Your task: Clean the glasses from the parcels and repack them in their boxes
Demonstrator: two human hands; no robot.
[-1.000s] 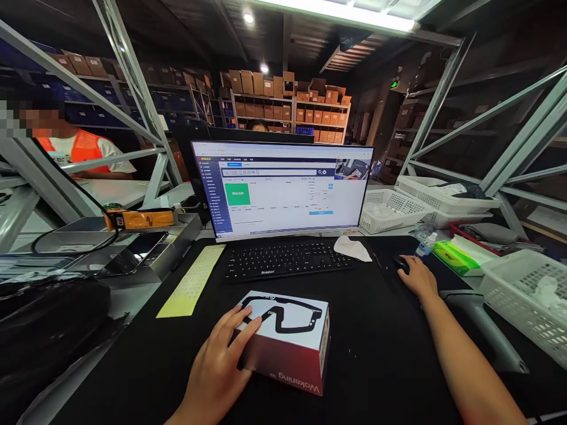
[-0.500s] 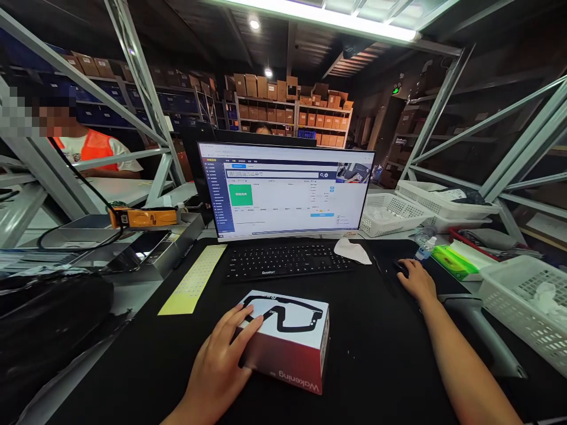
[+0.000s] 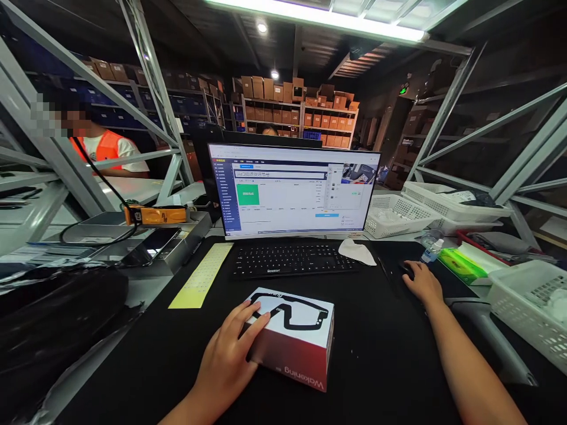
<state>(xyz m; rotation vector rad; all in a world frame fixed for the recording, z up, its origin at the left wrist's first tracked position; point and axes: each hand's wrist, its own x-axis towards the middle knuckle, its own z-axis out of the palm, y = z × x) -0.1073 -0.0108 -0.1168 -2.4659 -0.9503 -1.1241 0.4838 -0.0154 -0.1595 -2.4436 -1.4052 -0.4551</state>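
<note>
My left hand rests on the near-left corner of a white and red box printed with a black glasses outline, fingers curled over its top edge. The box lies flat on the black desk mat. Over a black mouse at the right, my right hand lies cupped, gripping it. Beyond the box sit a black keyboard and a lit monitor showing a web page with a green tile.
A yellow sheet, a metal scale with an orange scanner and a black bag are at left. White baskets, a small bottle and a green pack stand right. A person in an orange vest sits behind.
The view has shifted slightly, so everything sits a little further right in frame. A panel has appeared on the right side of the screen. Both hands keep their places.
</note>
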